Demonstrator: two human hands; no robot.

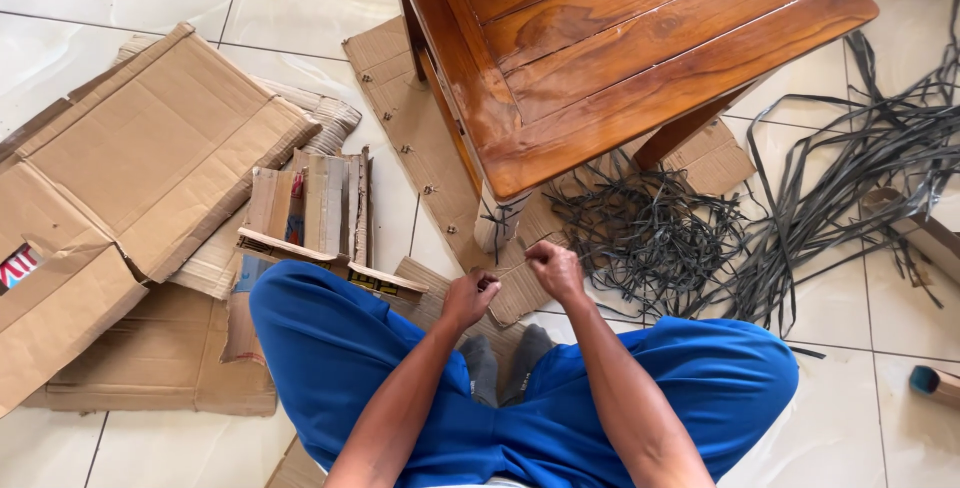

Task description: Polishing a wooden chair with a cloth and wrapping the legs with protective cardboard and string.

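Observation:
I sit on the floor in blue trousers, knees apart, in front of a brown wooden table (640, 38). My left hand (470, 296) is closed on a thin strip that runs across to my right hand (555, 266), also closed on it. Both hands are just below the table's near leg (497, 223), where dark plastic straps are wound. Corrugated cardboard pieces (420, 138) lie under and beside that leg.
A large flattened cardboard box (130, 178) lies to the left, with smaller folded cardboard (315, 203) next to my left knee. A tangle of dark plastic straps (800, 208) spreads across the white tiles on the right. A small brown and teal object (935, 383) lies at far right.

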